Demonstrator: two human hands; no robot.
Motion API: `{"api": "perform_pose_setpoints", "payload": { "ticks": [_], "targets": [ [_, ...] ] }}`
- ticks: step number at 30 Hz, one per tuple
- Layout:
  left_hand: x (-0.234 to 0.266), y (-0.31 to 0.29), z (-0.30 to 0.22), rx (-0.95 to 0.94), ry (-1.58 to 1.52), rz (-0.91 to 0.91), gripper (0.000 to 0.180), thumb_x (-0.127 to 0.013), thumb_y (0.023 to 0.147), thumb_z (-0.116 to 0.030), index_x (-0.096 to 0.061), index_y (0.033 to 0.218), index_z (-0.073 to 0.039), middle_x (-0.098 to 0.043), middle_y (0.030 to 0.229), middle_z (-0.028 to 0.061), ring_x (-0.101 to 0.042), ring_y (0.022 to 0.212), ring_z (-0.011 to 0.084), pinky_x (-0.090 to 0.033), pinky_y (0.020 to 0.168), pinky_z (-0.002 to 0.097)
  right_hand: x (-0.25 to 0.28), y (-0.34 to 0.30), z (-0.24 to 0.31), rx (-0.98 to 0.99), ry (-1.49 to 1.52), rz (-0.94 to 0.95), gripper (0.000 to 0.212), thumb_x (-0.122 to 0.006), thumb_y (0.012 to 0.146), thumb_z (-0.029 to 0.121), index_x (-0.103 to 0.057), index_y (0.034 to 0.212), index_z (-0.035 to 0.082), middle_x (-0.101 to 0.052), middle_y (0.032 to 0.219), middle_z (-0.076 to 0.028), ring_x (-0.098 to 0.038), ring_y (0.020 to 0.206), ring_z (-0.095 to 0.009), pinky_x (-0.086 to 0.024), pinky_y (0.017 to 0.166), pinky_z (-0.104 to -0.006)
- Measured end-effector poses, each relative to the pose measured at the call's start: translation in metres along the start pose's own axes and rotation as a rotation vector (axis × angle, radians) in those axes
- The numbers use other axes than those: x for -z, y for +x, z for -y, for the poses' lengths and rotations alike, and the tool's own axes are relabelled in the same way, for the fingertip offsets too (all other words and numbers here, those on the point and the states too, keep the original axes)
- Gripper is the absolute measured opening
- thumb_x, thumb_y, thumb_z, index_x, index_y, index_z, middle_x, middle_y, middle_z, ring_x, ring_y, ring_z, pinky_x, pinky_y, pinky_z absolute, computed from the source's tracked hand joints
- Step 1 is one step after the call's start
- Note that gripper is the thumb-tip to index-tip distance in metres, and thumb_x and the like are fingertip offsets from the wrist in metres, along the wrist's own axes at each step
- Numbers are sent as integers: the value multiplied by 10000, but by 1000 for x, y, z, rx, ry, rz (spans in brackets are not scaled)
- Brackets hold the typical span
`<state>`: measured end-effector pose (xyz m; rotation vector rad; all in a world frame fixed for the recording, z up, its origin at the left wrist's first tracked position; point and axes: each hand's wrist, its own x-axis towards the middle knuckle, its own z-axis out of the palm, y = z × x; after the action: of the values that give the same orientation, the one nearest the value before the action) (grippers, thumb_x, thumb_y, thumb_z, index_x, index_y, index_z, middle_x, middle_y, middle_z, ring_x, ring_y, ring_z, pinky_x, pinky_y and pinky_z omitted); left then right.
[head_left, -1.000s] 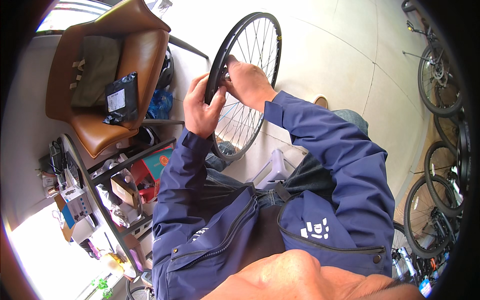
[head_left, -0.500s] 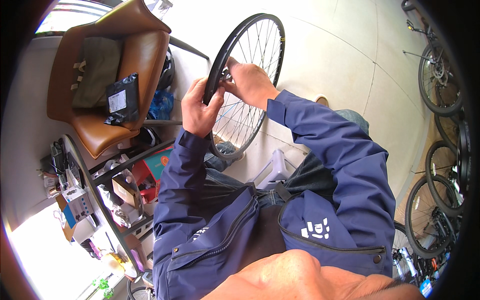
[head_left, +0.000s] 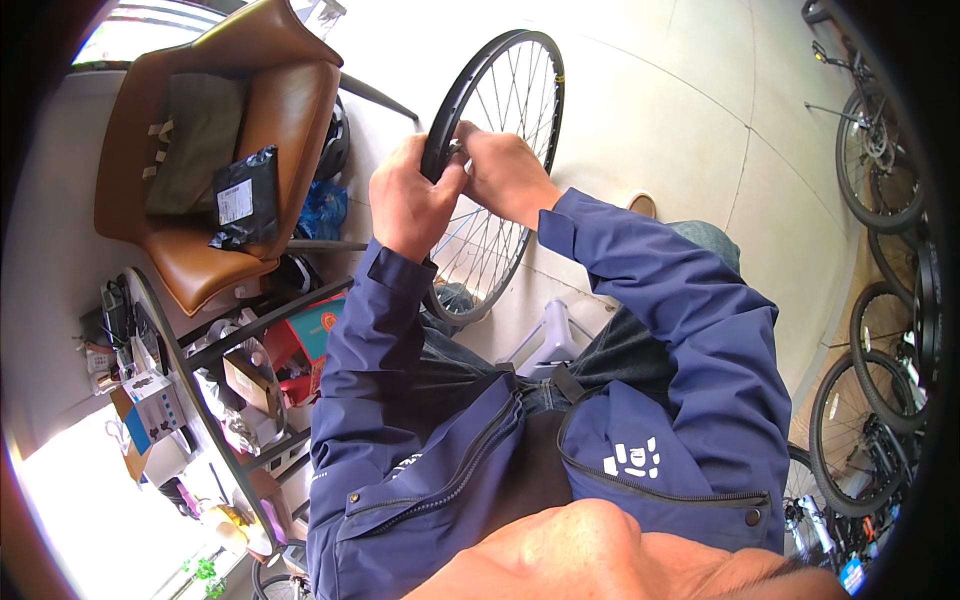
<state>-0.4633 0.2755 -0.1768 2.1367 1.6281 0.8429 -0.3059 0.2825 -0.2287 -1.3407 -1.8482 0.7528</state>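
Note:
A bicycle wheel (head_left: 461, 92) with a black rim and thin spokes stands upright before me, tilted a little, its lower part near my left leg. My left hand (head_left: 410, 208) is closed round the near left part of the rim, thumb on the inner side. Opposite it, inside the rim among the spokes, my right hand (head_left: 508, 178) has its fingers bent together. A small silver metal piece (head_left: 454, 151) shows between the two hands at the rim, pinched by the right fingers. Its kind is mostly hidden by the fingers.
At the left stands a brown chair (head_left: 300, 110) with a black packet (head_left: 258, 205) on it. Below it, a black-framed table (head_left: 225, 465) holds boxes and clutter. A pale plastic stool (head_left: 550, 335) is between my legs. Several bicycles (head_left: 860, 430) line the right.
My left hand has shifted up and slightly right along the rim, its fingers now further behind it. The right hand and the wheel have moved only slightly.

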Motion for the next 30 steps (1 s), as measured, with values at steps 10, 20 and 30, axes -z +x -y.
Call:
{"api": "perform_pose_setpoints", "payload": {
  "ticks": [10, 20, 30],
  "targets": [
    [4, -4, 3, 9, -79, -4, 247, -815, 922, -185, -748, 1065, 5, -740, 869, 160, -727, 769, 280, -564, 731, 376, 5, -16, -19, -175, 576, 188, 447, -761, 1021, 345, -664, 1324, 31, -781, 1158, -134, -799, 920, -208, -643, 771, -320],
    [4, -5, 11, -69, -101, 14, 273, -818, 942, -138, -732, 1152, 15, -741, 877, 128, -704, 753, 181, -556, 711, 320, 5, -15, -28, -276, 766, 207, 418, -697, 1069, 372, -660, 1341, 57, -773, 1159, -104, -789, 894, -152, -645, 752, -276],
    [3, -6, 10, 44, -200, 42, 268, -830, 939, -147, -737, 1139, 5, -750, 884, 89, -684, 769, 141, -560, 724, 298, -2, -12, -30, -276, 878, 180, 370, -682, 1085, 287, -664, 1300, -13, -768, 1120, -113, -769, 1017, -186, -651, 862, -307]
  ]
}}
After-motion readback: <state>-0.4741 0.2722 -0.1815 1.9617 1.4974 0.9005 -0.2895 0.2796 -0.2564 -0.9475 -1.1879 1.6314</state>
